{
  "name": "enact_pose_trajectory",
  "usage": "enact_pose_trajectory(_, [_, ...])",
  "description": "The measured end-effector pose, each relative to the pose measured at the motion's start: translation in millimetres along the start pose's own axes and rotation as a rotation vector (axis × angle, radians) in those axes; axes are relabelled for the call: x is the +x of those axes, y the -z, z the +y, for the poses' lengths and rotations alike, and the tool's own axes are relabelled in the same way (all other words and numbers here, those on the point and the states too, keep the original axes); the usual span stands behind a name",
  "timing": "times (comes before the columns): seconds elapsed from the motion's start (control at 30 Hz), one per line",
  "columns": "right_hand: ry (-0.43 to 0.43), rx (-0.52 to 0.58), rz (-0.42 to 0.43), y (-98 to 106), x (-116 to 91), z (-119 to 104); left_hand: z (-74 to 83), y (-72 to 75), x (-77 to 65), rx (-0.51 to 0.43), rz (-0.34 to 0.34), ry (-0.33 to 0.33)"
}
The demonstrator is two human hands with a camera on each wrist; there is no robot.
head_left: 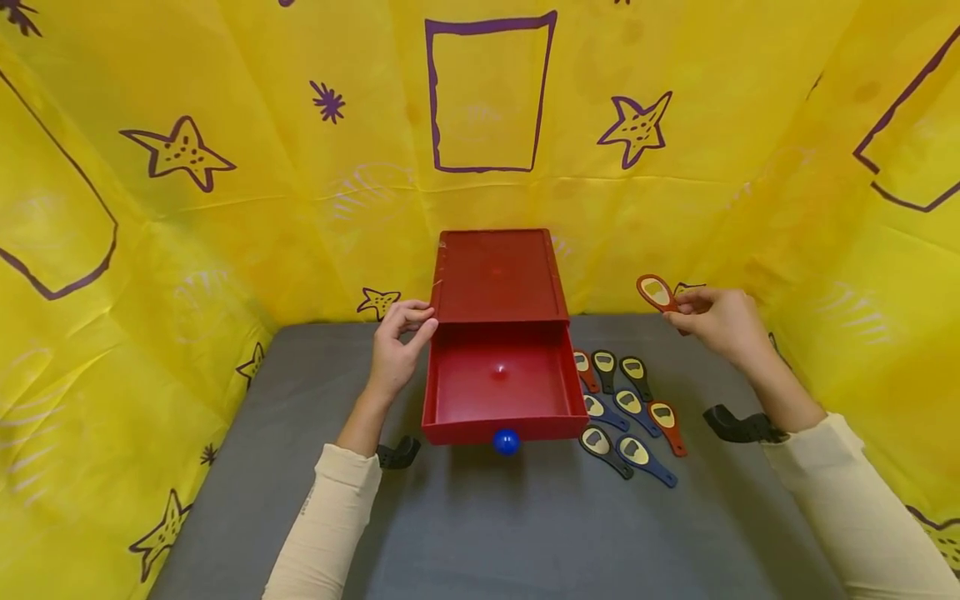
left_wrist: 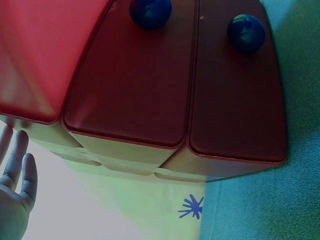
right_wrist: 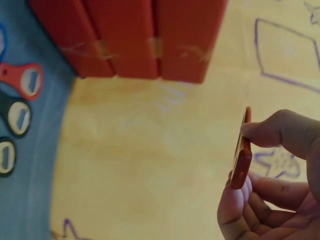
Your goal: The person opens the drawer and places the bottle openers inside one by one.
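My right hand [head_left: 722,323] pinches a red bottle opener [head_left: 655,292] by its handle, raised above the right side of the table. The right wrist view shows this bottle opener [right_wrist: 242,155] edge-on between thumb and fingers. A red drawer unit [head_left: 497,279] stands at the back, its top drawer [head_left: 480,429] pulled out and its bare red floor showing. With loosely straight fingers, my left hand [head_left: 399,350] touches the unit's left side near the top. In the left wrist view, the two lower drawers [left_wrist: 130,80] are closed.
Several bottle openers [head_left: 633,450] in red, black and blue lie on the grey table [head_left: 495,533], right of the drawer unit. A blue knob [head_left: 506,442] sticks out from the top drawer's front. Yellow cloth [head_left: 300,208] with purple drawings hangs behind and at both sides.
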State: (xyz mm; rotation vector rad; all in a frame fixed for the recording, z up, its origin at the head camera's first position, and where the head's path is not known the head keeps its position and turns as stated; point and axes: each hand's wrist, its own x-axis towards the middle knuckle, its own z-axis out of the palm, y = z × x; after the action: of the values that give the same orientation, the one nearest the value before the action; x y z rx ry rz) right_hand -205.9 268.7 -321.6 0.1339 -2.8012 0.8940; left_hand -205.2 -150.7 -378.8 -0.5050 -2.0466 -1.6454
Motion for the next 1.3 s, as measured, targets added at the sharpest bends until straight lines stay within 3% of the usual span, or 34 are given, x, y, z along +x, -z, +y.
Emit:
enact_pose_trajectory(0.3, [0.073, 0.046, -0.048, 4, 2, -45, -0.6, 0.6, -0.5, 0.008, 0.015, -0.026])
enact_pose_trajectory(0.53, [0.125, 0.074, -0.109, -6, 2, -81, 0.2, 1.7, 0.9, 0.006, 0.024, -0.036])
enact_pose_trajectory(1.0, [0.219, 0.152, -0.295, -55, -9, -134, 0.3, 1.2, -2.2, 0.012, 0.015, -0.015])
enact_pose_trajectory(1.3, [0.338, 0.07, -0.42, -94, -22, -161, -1.2, -0.4, -1.9, 0.012, 0.017, -0.014])
